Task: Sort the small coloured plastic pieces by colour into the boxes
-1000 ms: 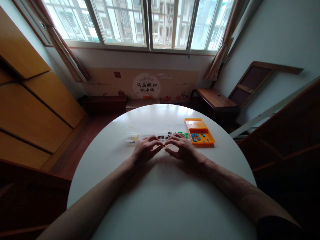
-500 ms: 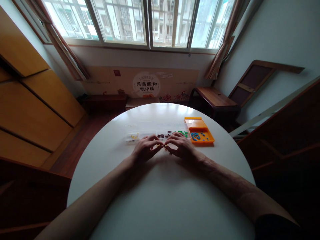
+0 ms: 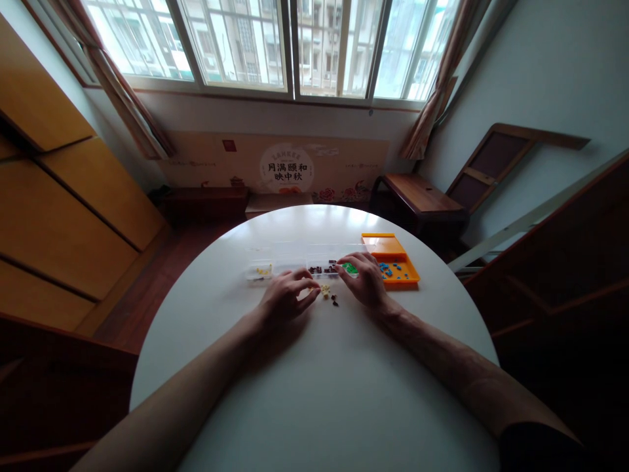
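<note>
My left hand point(image 3: 289, 295) rests low over the white table, thumb and forefinger pinched together. Whatever lies between those fingertips is too small to make out. Just right of them, small cream pieces point(image 3: 325, 292) and a few dark brown pieces point(image 3: 335, 300) lie loose on the table. My right hand point(image 3: 364, 278) is over the right part of a clear compartment box point(image 3: 287, 267), thumb and forefinger curved and slightly apart. Green pieces point(image 3: 350, 268) show between them. Dark brown bricks point(image 3: 317, 269) sit in the box just left of its fingertips, partly hidden.
An orange case point(image 3: 405, 286) with its lid folded back holds several blue pieces point(image 3: 386, 269), right of my right hand. Yellow pieces point(image 3: 264, 269) lie in the clear box's left compartment. The round white table point(image 3: 314, 393) has a wooden stool point(image 3: 417, 193) beyond it.
My right hand has parted from my left fingertips and moved up and right, over the clear box. The loose cream and brown pieces now show. My left hand has stayed nearly in place.
</note>
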Demonstrator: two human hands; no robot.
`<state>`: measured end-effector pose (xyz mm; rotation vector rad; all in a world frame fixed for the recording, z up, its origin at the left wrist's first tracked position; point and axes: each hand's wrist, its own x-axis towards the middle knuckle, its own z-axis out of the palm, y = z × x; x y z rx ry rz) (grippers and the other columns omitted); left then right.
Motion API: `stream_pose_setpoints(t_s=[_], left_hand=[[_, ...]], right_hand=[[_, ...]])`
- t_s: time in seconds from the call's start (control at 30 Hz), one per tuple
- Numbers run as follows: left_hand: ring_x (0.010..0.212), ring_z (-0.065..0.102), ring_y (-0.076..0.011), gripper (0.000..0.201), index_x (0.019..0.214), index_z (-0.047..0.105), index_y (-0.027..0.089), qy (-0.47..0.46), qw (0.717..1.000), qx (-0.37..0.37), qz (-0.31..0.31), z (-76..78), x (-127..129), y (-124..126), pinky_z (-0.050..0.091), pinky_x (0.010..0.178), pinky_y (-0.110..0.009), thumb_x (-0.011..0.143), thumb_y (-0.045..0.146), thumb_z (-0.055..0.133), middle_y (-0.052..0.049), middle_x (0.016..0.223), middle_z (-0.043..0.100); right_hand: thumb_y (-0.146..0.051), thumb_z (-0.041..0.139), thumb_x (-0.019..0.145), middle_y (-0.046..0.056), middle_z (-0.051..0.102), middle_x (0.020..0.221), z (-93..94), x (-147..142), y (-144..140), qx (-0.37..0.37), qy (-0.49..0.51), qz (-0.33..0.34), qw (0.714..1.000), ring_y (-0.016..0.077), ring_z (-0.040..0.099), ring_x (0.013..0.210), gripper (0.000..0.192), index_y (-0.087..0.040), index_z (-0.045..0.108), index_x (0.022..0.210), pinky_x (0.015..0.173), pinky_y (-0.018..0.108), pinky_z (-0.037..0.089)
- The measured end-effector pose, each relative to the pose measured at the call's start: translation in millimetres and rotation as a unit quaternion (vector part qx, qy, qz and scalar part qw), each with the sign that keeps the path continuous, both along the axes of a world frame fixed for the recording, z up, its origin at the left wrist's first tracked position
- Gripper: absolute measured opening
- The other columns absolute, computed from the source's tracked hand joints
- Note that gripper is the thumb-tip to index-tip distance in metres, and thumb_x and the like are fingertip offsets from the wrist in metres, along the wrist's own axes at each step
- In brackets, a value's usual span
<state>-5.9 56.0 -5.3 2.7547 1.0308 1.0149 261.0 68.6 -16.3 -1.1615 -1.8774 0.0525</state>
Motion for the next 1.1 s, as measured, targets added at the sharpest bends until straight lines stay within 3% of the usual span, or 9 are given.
stream_pose_setpoints(t_s=[0.2, 0.4, 0.5, 0.8, 1.1], left_hand=[[0.068, 0.065, -0.0121, 0.018, 0.097, 0.082, 0.023, -0.024, 1.0, -0.001, 0.007, 3.7, -1, -1, 0.054, 0.078, -0.031, 0.106, 0.029, 0.067, -0.004, 0.101, 0.077], [0.069, 0.063, -0.0128, 0.018, 0.095, 0.08, 0.022, -0.058, 0.997, -0.033, 0.028, 7.1, -6, 0, 0.051, 0.071, -0.028, 0.105, 0.029, 0.067, -0.004, 0.095, 0.076], [0.07, 0.063, -0.0129, 0.017, 0.096, 0.08, 0.021, -0.067, 0.996, -0.052, 0.03, 8.5, -8, 0, 0.052, 0.07, -0.028, 0.104, 0.028, 0.067, -0.004, 0.095, 0.075], [0.071, 0.064, -0.0133, 0.018, 0.095, 0.079, 0.021, -0.07, 0.995, -0.062, 0.034, 7.9, -12, -4, 0.052, 0.068, -0.027, 0.104, 0.028, 0.066, -0.005, 0.095, 0.075], [0.068, 0.062, -0.0123, 0.016, 0.094, 0.079, 0.021, -0.072, 0.996, -0.048, 0.035, 10.5, -10, -15, 0.05, 0.068, -0.027, 0.103, 0.025, 0.066, -0.003, 0.094, 0.075]], right_hand=[[-0.023, 0.07, 0.103, 0.006, 0.078, 0.105, 2.8, -3, -1, -0.007, 0.006, 0.033, 0.999, 0.029, 0.067, 0.103, 0.006, -0.025, 0.075, 0.101, 0.096, 0.046, 0.054], [-0.015, 0.069, 0.095, 0.004, 0.076, 0.096, 8.1, 0, -8, 0.005, -0.074, 0.185, 0.98, 0.0248, 0.066, 0.093, 0.01, -0.025, 0.07, 0.096, 0.092, 0.042, 0.053], [-0.016, 0.07, 0.092, 0.003, 0.075, 0.092, 11.6, 4, -10, 0.018, -0.132, 0.225, 0.965, 0.0244, 0.064, 0.09, 0.01, -0.026, 0.068, 0.093, 0.092, 0.043, 0.051], [-0.014, 0.072, 0.084, 0.004, 0.076, 0.1, 21.5, 3, -18, -0.002, -0.165, 0.237, 0.957, 0.0262, 0.065, 0.096, 0.018, -0.027, 0.07, 0.097, 0.092, 0.043, 0.052], [-0.016, 0.076, 0.087, 0.005, 0.077, 0.104, 25.1, 4, -29, -0.02, -0.172, 0.239, 0.955, 0.0267, 0.066, 0.099, 0.016, -0.027, 0.074, 0.099, 0.096, 0.045, 0.054]])
